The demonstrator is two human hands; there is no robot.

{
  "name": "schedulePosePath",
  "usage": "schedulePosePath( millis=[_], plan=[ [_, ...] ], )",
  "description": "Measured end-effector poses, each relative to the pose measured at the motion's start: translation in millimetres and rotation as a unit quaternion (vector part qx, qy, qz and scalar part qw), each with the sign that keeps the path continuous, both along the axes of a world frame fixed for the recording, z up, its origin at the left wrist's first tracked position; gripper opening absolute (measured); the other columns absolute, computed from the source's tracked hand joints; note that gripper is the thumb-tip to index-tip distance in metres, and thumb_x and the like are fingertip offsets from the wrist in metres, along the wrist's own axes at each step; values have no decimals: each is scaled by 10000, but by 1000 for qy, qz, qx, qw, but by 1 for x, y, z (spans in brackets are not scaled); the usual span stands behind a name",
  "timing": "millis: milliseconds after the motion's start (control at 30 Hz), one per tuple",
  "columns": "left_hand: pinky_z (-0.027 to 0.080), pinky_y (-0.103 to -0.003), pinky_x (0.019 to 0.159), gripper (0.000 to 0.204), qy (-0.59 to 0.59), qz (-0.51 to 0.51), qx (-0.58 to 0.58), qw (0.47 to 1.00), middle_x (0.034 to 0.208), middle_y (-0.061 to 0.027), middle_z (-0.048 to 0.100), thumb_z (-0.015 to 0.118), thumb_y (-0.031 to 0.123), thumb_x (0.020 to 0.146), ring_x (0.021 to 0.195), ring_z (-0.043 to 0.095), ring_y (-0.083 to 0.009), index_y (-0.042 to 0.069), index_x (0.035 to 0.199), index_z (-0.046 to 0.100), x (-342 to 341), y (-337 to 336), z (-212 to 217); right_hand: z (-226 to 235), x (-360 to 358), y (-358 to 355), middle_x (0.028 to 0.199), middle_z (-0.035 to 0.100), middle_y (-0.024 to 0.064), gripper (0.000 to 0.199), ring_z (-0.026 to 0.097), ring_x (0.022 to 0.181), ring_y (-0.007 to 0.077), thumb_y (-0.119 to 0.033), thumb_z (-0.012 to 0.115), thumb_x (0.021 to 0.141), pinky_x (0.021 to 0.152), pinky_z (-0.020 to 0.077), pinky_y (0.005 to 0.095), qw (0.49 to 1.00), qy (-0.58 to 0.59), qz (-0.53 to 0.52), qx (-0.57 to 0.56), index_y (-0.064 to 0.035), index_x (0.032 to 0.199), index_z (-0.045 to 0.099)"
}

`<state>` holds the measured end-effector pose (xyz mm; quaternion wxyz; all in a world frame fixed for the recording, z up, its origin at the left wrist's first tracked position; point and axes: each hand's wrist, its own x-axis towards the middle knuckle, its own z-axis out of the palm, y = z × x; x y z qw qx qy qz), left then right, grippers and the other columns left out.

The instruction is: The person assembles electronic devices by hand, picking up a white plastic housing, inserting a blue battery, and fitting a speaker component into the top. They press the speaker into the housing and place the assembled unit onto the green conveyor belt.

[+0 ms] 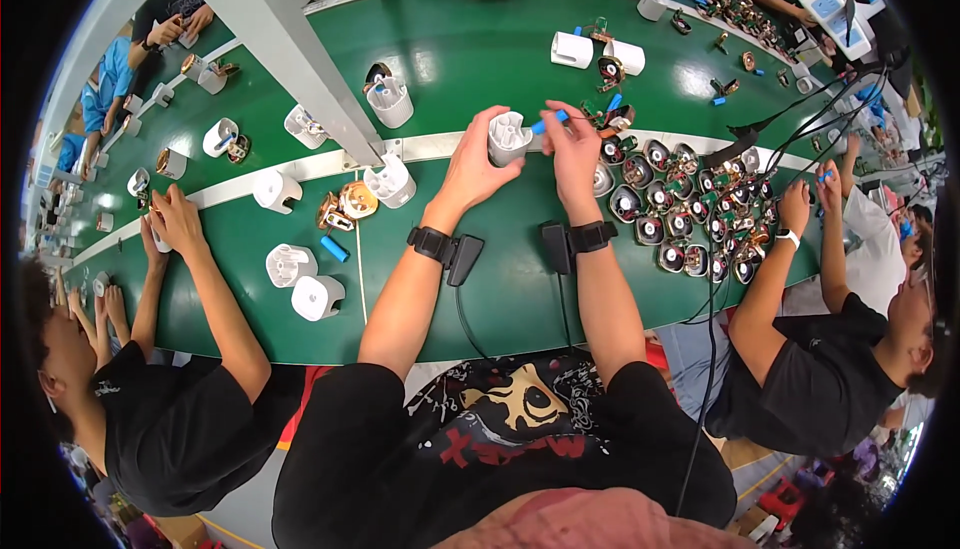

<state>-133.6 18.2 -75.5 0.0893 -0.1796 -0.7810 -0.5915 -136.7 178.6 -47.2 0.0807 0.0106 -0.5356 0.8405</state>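
Observation:
My left hand (478, 164) is wrapped round a white plastic housing (507, 135), held upright with its open, ribbed end up. Between the fingertips of my right hand (574, 159) is a blue cylindrical battery (549, 122), its end close to the housing's rim. Just right of that hand lies a round speaker-like assembly (619, 118) with a second blue battery (614, 102) beside it. Whether wires join the held battery to that assembly, I cannot tell.
Many round speaker-like assemblies (680, 211) crowd the green table on the right. White housings (318, 298), a gold assembly (357, 199) and a loose blue battery (335, 248) lie left. A metal post (290, 49) rises ahead-left. Dark cables (800, 114) hang at right; co-workers sit on both sides.

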Motion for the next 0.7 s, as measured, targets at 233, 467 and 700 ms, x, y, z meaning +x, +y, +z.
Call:
schedulePosePath(
  millis=[233,467,700],
  plan=[
    [486,-337,946,700,-85,-52,114,988,1116,-106,634,753,28,665,1054,625,-225,76,1302,467,4,1,16,18,7,1,980,673,94,261,614,748,80,-109,590,971,629,490,212,985,6,-18,170,32,1183,648],
    [487,-318,940,626,-83,-128,107,983,1116,-64,633,762,-8,650,1056,613,-172,48,1229,533,-2,-6,14,10,2,7,953,684,78,240,640,735,110,-2,711,831,623,502,240,874,254,-80,406,-12,1071,717],
    [488,-308,943,626,-70,-151,96,981,1119,-54,634,810,23,640,1046,615,-161,45,1211,555,-2,-5,16,0,5,4,854,688,111,154,665,750,169,38,763,755,636,532,270,927,233,-96,277,6,901,725]
  ],
)
